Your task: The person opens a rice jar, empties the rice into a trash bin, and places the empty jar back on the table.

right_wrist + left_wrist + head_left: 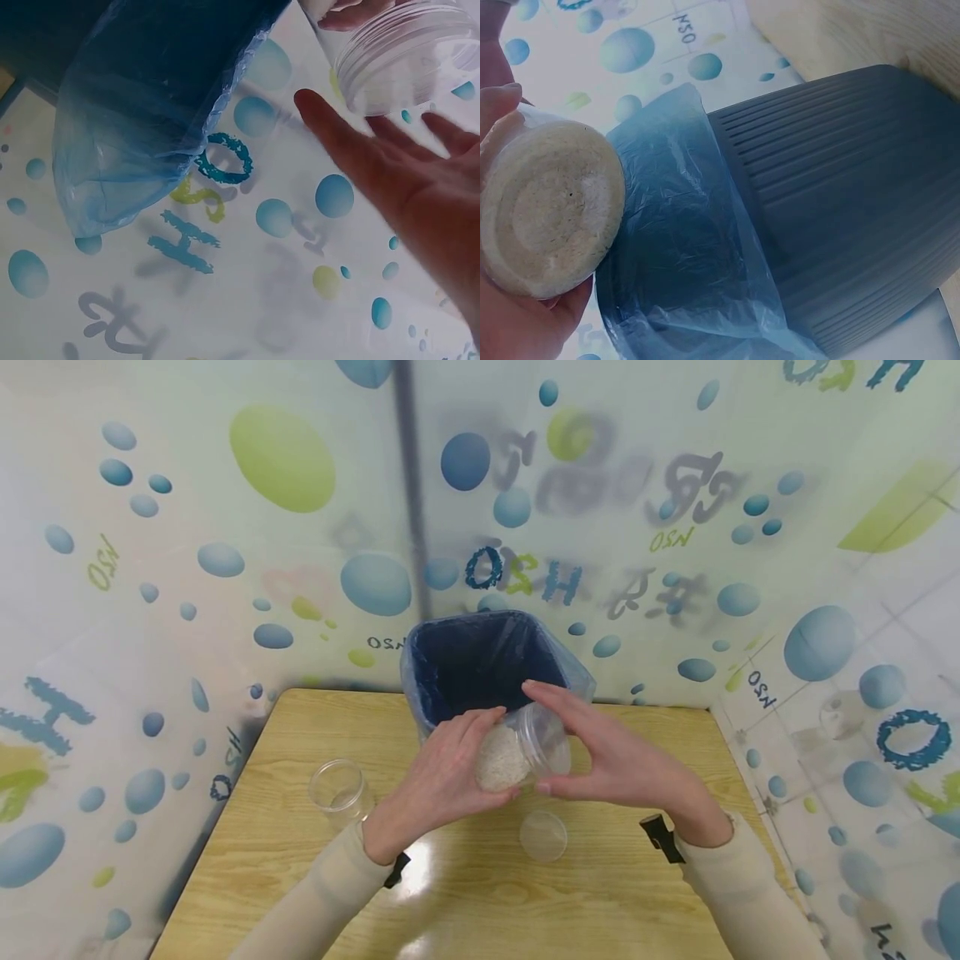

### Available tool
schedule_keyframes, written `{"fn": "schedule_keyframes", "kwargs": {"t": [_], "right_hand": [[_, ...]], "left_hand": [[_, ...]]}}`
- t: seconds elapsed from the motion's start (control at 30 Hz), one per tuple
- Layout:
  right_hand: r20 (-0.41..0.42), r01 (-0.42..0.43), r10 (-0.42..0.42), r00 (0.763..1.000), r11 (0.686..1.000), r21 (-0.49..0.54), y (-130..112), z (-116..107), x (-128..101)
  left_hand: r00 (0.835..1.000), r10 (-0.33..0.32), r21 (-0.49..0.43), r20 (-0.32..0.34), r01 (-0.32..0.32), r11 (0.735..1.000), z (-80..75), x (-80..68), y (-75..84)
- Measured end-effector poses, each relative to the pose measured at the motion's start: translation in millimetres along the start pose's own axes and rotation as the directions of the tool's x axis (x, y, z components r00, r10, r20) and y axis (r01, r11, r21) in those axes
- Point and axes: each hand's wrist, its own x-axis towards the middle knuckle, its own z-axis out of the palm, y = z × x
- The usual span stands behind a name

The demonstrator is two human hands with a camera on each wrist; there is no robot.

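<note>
Left hand (442,768) grips the tilted jar (521,752) by its base, while the right hand (607,760) cups its mouth, fingers straight. The left wrist view shows the grain-packed bottom (hidden from the right wrist's) beside the lined bin (840,210).

The bin's (480,664) base is hidden behind both hands (525,752).

Empty jar (340,789), loose lid (543,836), table (300,852)
</note>
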Motion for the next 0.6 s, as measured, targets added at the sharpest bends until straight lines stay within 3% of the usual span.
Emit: {"fn": "schedule_keyframes", "kwargs": {"t": [0.17, 0.3, 0.43, 0.6], "right_hand": [[-0.049, -0.205, 0.206, 0.977, 0.978, 0.031, -4.8, 3.3, 1.8], [-0.077, -0.284, 0.284, 0.956, 0.959, 0.014, -6.7, 5.6, 3.2], [-0.086, -0.278, 0.281, 0.956, 0.960, 0.045, -7.6, 6.0, 3.4], [-0.103, -0.162, 0.164, 0.981, 0.987, 0.021, -6.2, 6.4, 2.0]], "left_hand": [[1.000, -0.013, -0.015, 0.007, 0.013, 1.000, -0.6, -0.4, 0.5], [1.000, -0.021, -0.015, 0.015, 0.021, 1.000, -0.9, -0.9, 0.7], [1.000, -0.018, -0.009, 0.012, 0.018, 1.000, -1.1, -1.2, 0.7], [1.000, -0.013, -0.003, 0.006, 0.013, 1.000, -2.0, -1.4, 0.7]]}}
